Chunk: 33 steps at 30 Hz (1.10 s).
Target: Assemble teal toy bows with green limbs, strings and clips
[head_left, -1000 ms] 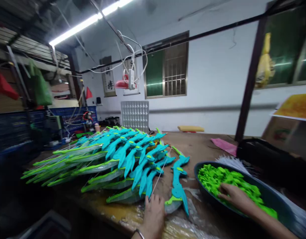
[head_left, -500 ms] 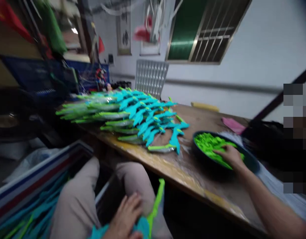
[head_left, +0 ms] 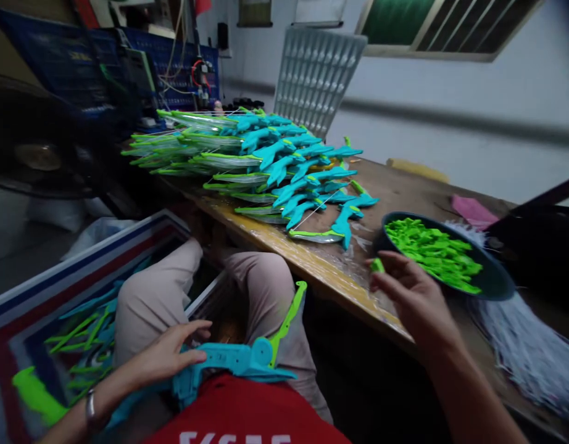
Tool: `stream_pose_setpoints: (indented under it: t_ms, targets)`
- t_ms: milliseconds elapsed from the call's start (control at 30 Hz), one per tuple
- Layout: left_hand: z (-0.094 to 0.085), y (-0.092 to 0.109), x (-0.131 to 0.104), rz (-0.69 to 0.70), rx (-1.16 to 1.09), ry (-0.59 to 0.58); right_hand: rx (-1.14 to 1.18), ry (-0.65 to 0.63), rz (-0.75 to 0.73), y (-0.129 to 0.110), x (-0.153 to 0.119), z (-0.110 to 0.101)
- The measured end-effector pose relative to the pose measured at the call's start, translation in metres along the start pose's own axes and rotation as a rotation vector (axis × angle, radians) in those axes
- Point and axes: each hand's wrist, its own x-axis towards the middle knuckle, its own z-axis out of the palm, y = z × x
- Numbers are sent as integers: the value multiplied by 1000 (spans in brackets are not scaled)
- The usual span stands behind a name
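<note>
A turquoise toy bow (head_left: 236, 359) with a bright green limb lies across my lap. My left hand (head_left: 166, 354) is at its left part, the thumb on the turquoise plastic and the fingers curved beyond it; part of the grip is hidden. Over the table's front edge, my right hand (head_left: 411, 299) pinches a small green plastic piece (head_left: 377, 265) between thumb and fingers. Just behind that hand stands a dark round bowl (head_left: 500, 283) holding many similar green pieces (head_left: 432, 253). A stack of turquoise and green toy bows (head_left: 270, 160) covers the table's left part, some showing white strings.
Left of my legs is a striped box (head_left: 76, 280) containing turquoise and green parts. A bundle of white strings (head_left: 534, 354) hangs over the table (head_left: 377, 182) edge at right. Behind are a grey ribbed panel (head_left: 319, 71), a yellow object (head_left: 416, 169) and a pink cloth (head_left: 474, 211).
My right hand has come out of the bowl, towards me, with a green piece. My left hand has shifted left along the bow, which now lies more fully in view. The camera has tilted down.
</note>
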Motion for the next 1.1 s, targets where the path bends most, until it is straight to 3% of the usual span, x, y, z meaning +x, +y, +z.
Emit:
stream_pose_setpoints:
  t_ms: [100,200,300,400,567,700,933,1100]
  targets:
    - [-18,-11,-3,-46,-141,-27,138,-325,121,4,-53,63]
    - [-23,-28,-9,-92,-294,-113,390,-612,347,13,-89,118]
    - [-17,-40,-13,-125,-424,-186,559,-761,551,23,-105,160]
    - [-13,-40,-14,-131,-522,-227,640,-825,652,26,-108,189]
    - [-35,-19,-25,-58,-618,-134,645,-898,637,4,-101,206]
    - [-53,8,-34,9,-668,-27,592,-959,487,-25,-94,208]
    - [-51,58,-25,138,-913,181,439,-942,192,-46,-88,217]
    - [-47,67,-10,206,-887,298,306,-934,-54,-46,-76,219]
